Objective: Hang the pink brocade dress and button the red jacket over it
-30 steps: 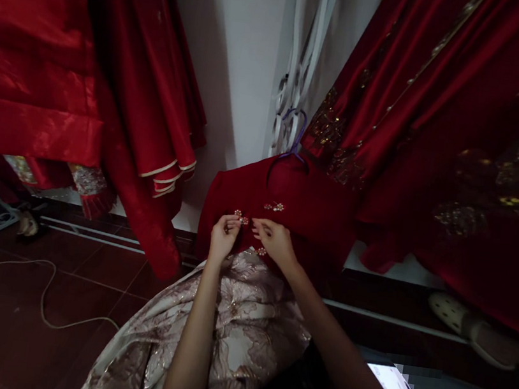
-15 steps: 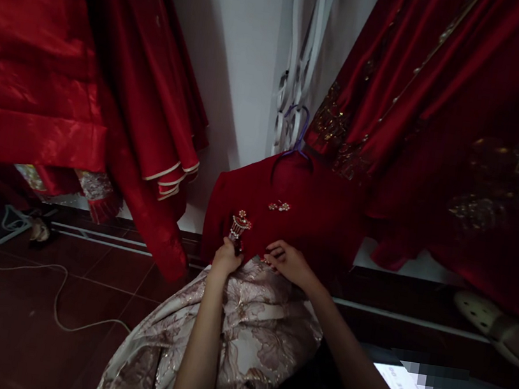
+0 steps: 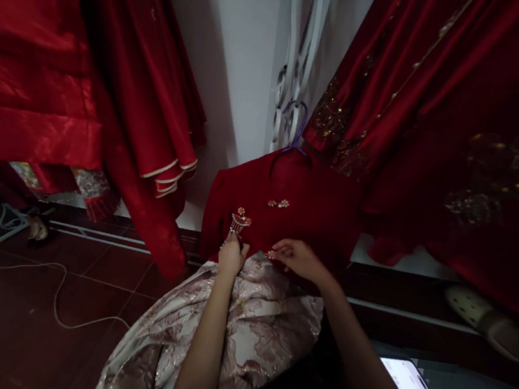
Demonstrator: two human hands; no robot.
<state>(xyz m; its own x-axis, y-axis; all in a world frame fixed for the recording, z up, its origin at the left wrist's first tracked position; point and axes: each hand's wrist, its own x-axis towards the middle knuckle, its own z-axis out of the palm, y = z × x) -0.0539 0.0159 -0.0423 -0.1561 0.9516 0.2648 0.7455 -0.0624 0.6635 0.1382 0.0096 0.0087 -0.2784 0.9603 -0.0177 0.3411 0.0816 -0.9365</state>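
A dark red jacket (image 3: pixel 320 209) hangs on a purple hanger (image 3: pixel 300 132) in front of me, with a beaded fastening (image 3: pixel 279 204) high on its front. A jewelled tassel brooch (image 3: pixel 240 219) is on its left side. Just below the brooch, my left hand (image 3: pixel 232 256) is closed on the jacket's cloth, thumb up; its fingertips are partly hidden. To the right, my right hand (image 3: pixel 299 258) has bent fingers pinched at a small beaded fastening lower on the jacket's front. Pale floral brocade fabric (image 3: pixel 250 328) with metallic thread spreads beneath both hands and forearms.
Red garments (image 3: pixel 158 90) hang at left, and red gowns with gold embroidery (image 3: pixel 512 146) at right. A white scrolled metal stand (image 3: pixel 300 45) rises behind the hanger. A lit phone (image 3: pixel 409 383) lies at lower right. A thin cable (image 3: pixel 62 295) crosses the tiled floor. A pale clog (image 3: pixel 470 308) sits at right.
My left hand has shifted slightly right and up, its fist more upright below the brooch. My right hand has moved a little right, its fingers drawn closer together. The view has shifted slightly.
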